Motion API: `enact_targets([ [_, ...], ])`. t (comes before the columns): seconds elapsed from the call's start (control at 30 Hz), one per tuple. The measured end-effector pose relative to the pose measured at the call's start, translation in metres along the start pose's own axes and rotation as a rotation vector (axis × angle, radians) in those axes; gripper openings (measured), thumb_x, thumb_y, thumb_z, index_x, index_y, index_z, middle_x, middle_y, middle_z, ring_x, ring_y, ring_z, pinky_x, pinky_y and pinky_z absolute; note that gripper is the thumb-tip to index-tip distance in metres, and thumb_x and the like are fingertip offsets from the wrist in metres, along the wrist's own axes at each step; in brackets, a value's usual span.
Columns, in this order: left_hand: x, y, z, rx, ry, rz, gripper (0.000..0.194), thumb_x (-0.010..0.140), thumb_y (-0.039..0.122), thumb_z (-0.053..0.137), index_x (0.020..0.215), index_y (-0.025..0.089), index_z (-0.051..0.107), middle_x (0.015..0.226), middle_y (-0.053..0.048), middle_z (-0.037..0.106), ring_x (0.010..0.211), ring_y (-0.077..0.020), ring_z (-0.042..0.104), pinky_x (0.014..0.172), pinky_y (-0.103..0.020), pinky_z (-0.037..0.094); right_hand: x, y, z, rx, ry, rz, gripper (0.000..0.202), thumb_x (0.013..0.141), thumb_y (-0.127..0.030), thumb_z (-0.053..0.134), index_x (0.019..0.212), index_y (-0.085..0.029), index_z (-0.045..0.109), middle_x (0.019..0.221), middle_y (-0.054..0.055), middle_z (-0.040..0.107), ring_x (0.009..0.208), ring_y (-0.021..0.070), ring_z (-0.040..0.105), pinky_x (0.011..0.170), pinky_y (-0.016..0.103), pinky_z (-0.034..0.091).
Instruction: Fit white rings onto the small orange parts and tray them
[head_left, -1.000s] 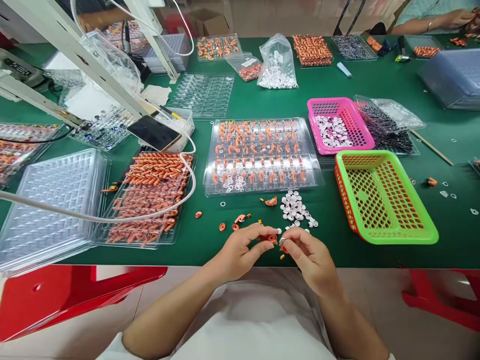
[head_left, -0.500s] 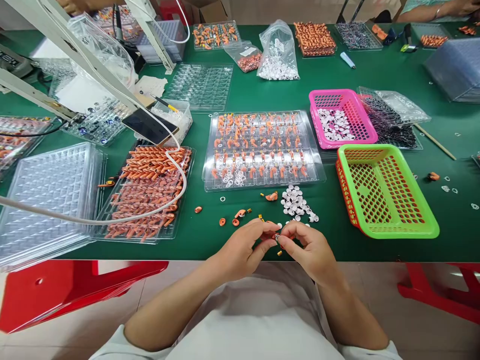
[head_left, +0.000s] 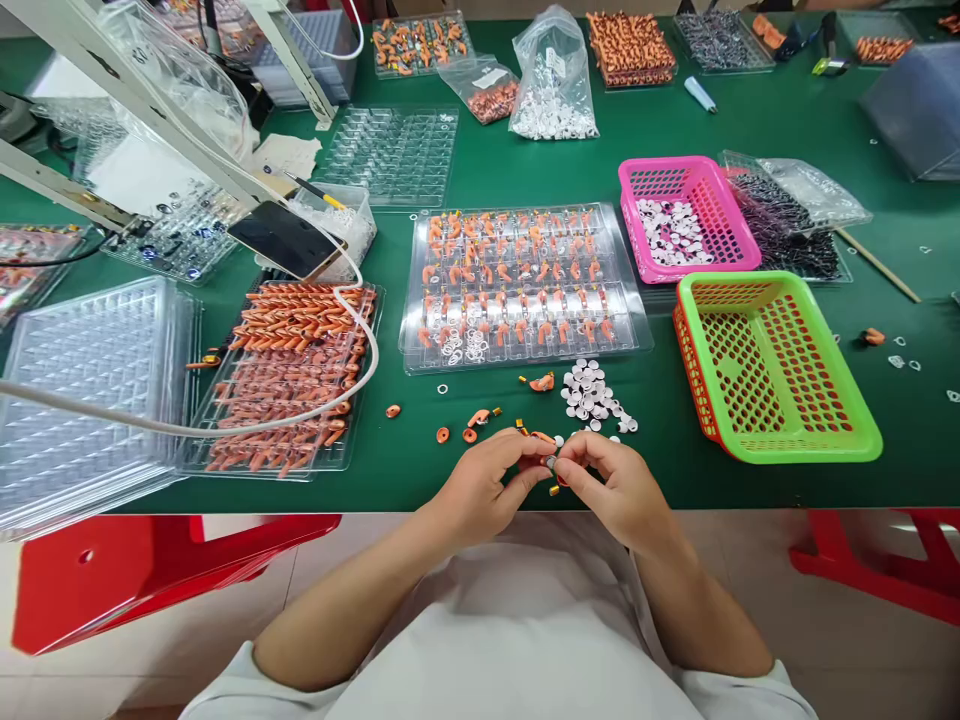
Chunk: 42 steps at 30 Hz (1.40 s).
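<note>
My left hand [head_left: 486, 488] and my right hand [head_left: 616, 492] meet at the front of the table, fingertips pinched. Between them is a small orange part with a pale round piece [head_left: 551, 462]; the fingers cover most of it. Just beyond the fingertips lie white round discs [head_left: 591, 390] in a loose pile. Left of that pile rests a curved orange piece [head_left: 541, 382] with a gold-coloured bit by it. Another curved orange piece [head_left: 478, 417] and small orange round caps [head_left: 442, 435] lie ahead of my left hand. A gold-coloured bit [head_left: 554, 490] is below the fingertips.
A clear tray [head_left: 637, 335] of orange parts and white rings stands ahead. To the right are a green basket [head_left: 829, 450] and a pink basket [head_left: 694, 165] with white discs. Stacked clear trays [head_left: 90, 380], a phone [head_left: 285, 238] and a white cable [head_left: 262, 430] are left.
The view has shifted slightly, so the table's things sit a little higher in the picture. Both hands stay together at the small part, with the fingertips slightly changed in position.
</note>
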<state>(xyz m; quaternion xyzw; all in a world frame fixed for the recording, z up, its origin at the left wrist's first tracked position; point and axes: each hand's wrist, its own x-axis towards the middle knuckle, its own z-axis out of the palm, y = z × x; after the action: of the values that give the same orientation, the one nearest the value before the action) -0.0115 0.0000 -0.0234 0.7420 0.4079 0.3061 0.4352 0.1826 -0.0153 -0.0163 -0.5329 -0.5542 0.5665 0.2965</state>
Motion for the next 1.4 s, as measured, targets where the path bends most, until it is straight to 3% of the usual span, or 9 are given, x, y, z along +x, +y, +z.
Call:
enact_targets([
  [0.17,0.001,-0.001,0.001,-0.012,0.025,0.028,0.018,0.091,0.015,0.059,0.106,0.018,0.066,0.098,-0.006,0.074,0.087,-0.0158,0.067,0.078,-0.028,0.055,0.003,-0.004,-0.003,-0.020,-0.030,-0.003,0.017,0.091,-0.031,0.056,0.078,-0.020,0.059,0.074,0.000,0.063,0.069,0.0141,0.058,0.062,0.025,0.045],
  [0.43,0.000,-0.003,0.002,-0.036,0.000,-0.044,0.018,0.090,0.018,0.060,0.107,0.019,0.069,0.098,-0.007,0.075,0.087,-0.0172,0.069,0.078,-0.028,0.056,0.009,-0.007,-0.009,-0.066,-0.095,-0.029,0.015,0.088,-0.027,0.057,0.076,-0.019,0.060,0.070,0.000,0.062,0.064,0.0126,0.053,0.058,0.024,0.042],
  [0.63,0.000,-0.004,0.003,0.014,-0.010,0.025,0.021,0.091,0.016,0.058,0.109,0.020,0.069,0.093,-0.006,0.075,0.085,-0.0174,0.067,0.080,-0.031,0.055,0.015,-0.003,-0.014,-0.095,-0.159,-0.014,0.017,0.086,-0.027,0.058,0.071,-0.019,0.059,0.064,-0.002,0.060,0.057,0.0107,0.048,0.050,0.022,0.036],
  [0.97,-0.003,-0.006,0.005,0.041,0.042,-0.029,0.020,0.090,0.017,0.060,0.108,0.021,0.070,0.093,-0.006,0.075,0.086,-0.0180,0.068,0.079,-0.031,0.055,0.015,-0.001,-0.008,-0.131,-0.043,-0.071,0.015,0.085,-0.026,0.061,0.072,-0.018,0.063,0.065,-0.001,0.062,0.058,0.0111,0.051,0.052,0.022,0.040],
  [1.23,-0.005,-0.006,0.005,0.014,0.097,-0.085,0.019,0.087,0.020,0.065,0.104,0.021,0.072,0.091,-0.006,0.075,0.081,-0.0178,0.068,0.076,-0.031,0.056,0.015,-0.001,-0.004,-0.005,-0.051,-0.008,0.015,0.086,-0.027,0.058,0.074,-0.018,0.061,0.061,-0.004,0.057,0.055,0.0096,0.048,0.050,0.021,0.037],
  [1.4,-0.006,-0.006,0.004,-0.006,0.123,-0.102,0.018,0.085,0.020,0.068,0.102,0.020,0.074,0.091,-0.005,0.076,0.083,-0.0179,0.068,0.078,-0.031,0.056,0.012,-0.002,0.000,-0.050,-0.020,-0.055,0.014,0.087,-0.025,0.057,0.075,-0.019,0.060,0.066,-0.003,0.059,0.059,0.0105,0.051,0.053,0.022,0.039],
])
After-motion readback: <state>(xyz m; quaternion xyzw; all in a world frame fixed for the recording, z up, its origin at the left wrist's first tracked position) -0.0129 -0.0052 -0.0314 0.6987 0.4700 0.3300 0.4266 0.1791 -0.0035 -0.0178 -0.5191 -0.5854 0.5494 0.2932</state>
